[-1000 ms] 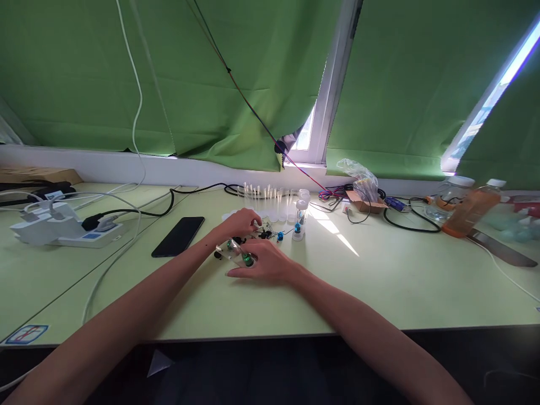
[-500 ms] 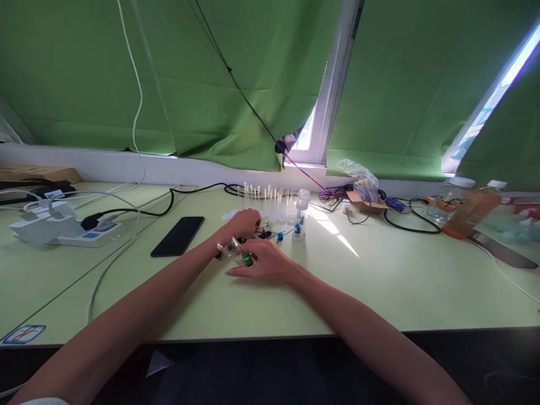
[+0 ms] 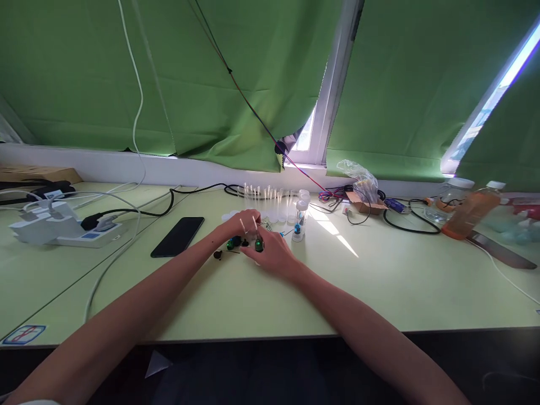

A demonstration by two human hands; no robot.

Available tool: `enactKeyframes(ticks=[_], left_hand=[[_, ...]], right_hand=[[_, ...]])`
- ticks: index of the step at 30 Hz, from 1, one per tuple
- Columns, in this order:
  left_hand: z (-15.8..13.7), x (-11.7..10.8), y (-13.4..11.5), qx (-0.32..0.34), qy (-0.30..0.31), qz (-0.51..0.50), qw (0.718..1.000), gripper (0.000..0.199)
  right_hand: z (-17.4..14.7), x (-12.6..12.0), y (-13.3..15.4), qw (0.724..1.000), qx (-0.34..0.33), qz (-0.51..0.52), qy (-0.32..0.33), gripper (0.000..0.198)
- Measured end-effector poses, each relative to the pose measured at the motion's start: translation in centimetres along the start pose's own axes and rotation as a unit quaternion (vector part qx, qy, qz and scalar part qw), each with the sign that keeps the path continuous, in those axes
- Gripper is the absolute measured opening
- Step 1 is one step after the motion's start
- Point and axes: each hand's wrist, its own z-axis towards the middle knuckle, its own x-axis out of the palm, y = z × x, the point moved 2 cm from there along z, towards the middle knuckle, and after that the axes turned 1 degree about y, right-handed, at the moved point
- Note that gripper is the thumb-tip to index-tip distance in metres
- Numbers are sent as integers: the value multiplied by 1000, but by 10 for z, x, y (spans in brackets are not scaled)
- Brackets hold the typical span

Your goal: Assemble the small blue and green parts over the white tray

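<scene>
While the right hand (image 3: 276,256) held a clear tube (image 3: 251,232), a green piece (image 3: 259,245) inside, at its fingertips, the left hand's (image 3: 241,224) grip, just beyond, could not be told. The tube looked light, stiff, slick, perhaps brittle, best held gently around its lower wall.

one bare left hand (image 3: 241,224) and one bare right hand (image 3: 275,254); two small shiny green parts (image 3: 259,245); one flat black rectangular phone (image 3: 178,237); one white plastic power strip (image 3: 76,241); one white-capped clear bottle of orange liquid (image 3: 471,214); one brown cardboard box (image 3: 366,205); transparent upright tubes (image 3: 275,207), overlapping too closely to count.
</scene>
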Motion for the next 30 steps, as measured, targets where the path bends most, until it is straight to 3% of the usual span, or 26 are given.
enactKeyframes(ticks=[6,14,20,30], left_hand=[[-9,-18,0,-24,-134,-138,981,18],[-29,-67,-23,-37,-261,-325,908,27],[-40,-79,-39,-24,-259,-371,891,37],[-43,-68,-42,-11,-208,-341,917,33]], right_hand=[[3,-2,-6,997,72,-9,-31,36],[6,-1,-13,992,115,-4,-48,39],[6,-1,-13,991,126,1,-47,40],[7,-3,-13,989,132,9,-65,39]])
